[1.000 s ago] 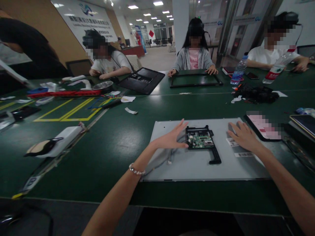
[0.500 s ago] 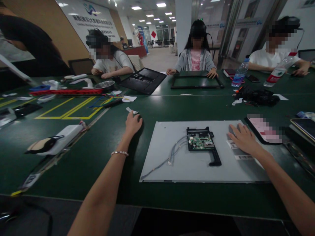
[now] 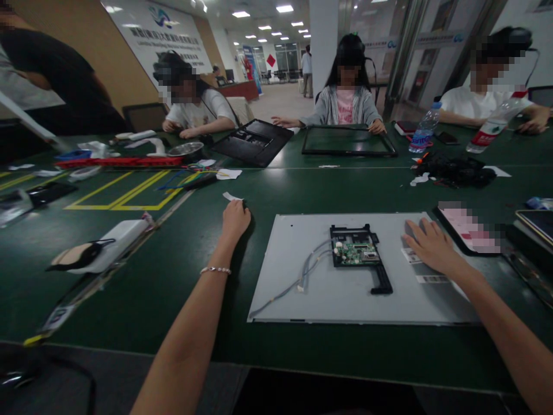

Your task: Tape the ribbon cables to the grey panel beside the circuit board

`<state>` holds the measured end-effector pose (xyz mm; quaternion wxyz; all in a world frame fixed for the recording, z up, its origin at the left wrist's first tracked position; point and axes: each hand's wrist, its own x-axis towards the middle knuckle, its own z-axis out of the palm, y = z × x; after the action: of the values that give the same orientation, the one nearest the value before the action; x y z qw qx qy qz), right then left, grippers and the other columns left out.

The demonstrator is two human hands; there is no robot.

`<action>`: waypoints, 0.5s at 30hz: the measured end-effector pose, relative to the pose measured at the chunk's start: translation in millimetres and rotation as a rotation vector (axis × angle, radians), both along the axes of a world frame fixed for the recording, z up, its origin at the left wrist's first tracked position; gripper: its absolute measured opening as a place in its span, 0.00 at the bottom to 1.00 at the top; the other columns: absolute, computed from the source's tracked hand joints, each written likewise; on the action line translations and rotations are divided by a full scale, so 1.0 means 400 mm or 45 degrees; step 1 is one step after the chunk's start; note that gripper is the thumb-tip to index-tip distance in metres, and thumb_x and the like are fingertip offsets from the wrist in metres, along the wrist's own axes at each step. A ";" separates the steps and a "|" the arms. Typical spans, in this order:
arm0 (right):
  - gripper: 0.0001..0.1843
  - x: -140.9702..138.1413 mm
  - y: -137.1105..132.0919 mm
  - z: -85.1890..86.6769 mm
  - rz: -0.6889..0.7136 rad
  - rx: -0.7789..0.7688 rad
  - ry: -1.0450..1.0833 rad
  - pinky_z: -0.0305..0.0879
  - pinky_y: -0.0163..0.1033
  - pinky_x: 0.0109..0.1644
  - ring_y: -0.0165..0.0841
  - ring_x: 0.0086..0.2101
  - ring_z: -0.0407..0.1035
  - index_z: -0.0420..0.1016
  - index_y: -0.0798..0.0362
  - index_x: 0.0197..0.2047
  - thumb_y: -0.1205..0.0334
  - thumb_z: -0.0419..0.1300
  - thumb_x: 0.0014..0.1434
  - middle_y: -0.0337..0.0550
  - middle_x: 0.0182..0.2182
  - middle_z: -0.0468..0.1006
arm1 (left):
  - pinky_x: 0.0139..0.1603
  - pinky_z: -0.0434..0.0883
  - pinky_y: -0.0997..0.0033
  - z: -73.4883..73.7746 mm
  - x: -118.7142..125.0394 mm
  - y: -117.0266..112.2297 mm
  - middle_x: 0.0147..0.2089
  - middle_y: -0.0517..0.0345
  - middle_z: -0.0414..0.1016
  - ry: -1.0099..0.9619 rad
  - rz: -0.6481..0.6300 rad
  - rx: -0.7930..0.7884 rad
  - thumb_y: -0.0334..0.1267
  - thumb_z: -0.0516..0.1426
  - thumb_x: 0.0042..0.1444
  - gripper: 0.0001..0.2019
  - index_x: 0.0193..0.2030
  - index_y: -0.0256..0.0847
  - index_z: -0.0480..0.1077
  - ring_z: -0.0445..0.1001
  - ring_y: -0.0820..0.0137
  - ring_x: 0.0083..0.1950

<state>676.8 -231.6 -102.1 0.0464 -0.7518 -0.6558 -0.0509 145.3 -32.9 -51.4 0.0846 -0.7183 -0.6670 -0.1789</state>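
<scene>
My right hand [image 3: 430, 245] lies with fingers spread on the right part of a pale metal display panel [image 3: 276, 271], partly over its labels. On the panel sits a black plastic bracket [image 3: 381, 282] with a green circuit board [image 3: 355, 252]. Grey cables [image 3: 307, 265] run from the board toward the panel's lower left corner. Left of the panel, my left hand [image 3: 236, 221] rests on the green table with its fingers curled in, close to a white paper scrap [image 3: 231, 196]. Whatever is under those fingers is hidden, though a small dark bit shows by them.
A phone [image 3: 466, 227] lies right of the panel. A white power strip [image 3: 118, 242] is at left. Across the table, a co-worker's hand [image 3: 377, 127] touches a black frame [image 3: 349, 153] beside a black casing [image 3: 254, 141]. Two bottles [image 3: 425, 129] stand at right.
My left fingers have curled in more beside the paper scrap. My right hand stays on the panel. The co-worker opposite has moved one hand from the frame toward the black casing.
</scene>
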 end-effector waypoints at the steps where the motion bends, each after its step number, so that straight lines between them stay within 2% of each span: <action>1: 0.32 0.000 0.000 0.000 0.002 -0.007 -0.001 0.58 0.64 0.57 0.58 0.62 0.53 0.57 0.52 0.67 0.45 0.37 0.67 0.63 0.64 0.58 | 0.62 0.60 0.58 0.001 -0.001 -0.002 0.56 0.36 0.69 -0.020 0.011 0.026 0.33 0.46 0.59 0.19 0.53 0.28 0.68 0.66 0.55 0.59; 6: 0.32 0.006 0.003 -0.001 0.007 -0.024 0.004 0.58 0.64 0.56 0.59 0.62 0.52 0.56 0.51 0.67 0.45 0.38 0.67 0.63 0.64 0.58 | 0.57 0.64 0.57 0.015 -0.001 -0.019 0.49 0.38 0.73 -0.083 0.144 0.117 0.34 0.45 0.61 0.17 0.47 0.32 0.71 0.70 0.55 0.53; 10: 0.32 0.006 0.004 -0.003 0.001 -0.034 0.012 0.58 0.64 0.56 0.59 0.63 0.52 0.56 0.51 0.67 0.45 0.39 0.67 0.63 0.64 0.57 | 0.51 0.66 0.58 0.025 0.001 -0.029 0.46 0.41 0.73 -0.083 0.285 0.173 0.35 0.45 0.61 0.14 0.44 0.35 0.70 0.71 0.56 0.49; 15: 0.32 0.002 0.001 -0.002 0.005 -0.015 -0.016 0.58 0.63 0.57 0.57 0.62 0.53 0.56 0.52 0.67 0.45 0.38 0.67 0.62 0.64 0.58 | 0.50 0.68 0.60 0.023 -0.002 -0.031 0.47 0.42 0.71 -0.112 0.298 0.234 0.34 0.48 0.59 0.12 0.46 0.35 0.68 0.71 0.56 0.49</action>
<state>677.8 -231.3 -102.9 0.0380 -0.7505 -0.6577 -0.0516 144.6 -45.3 -42.1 0.1410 -0.6162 -0.7301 -0.2595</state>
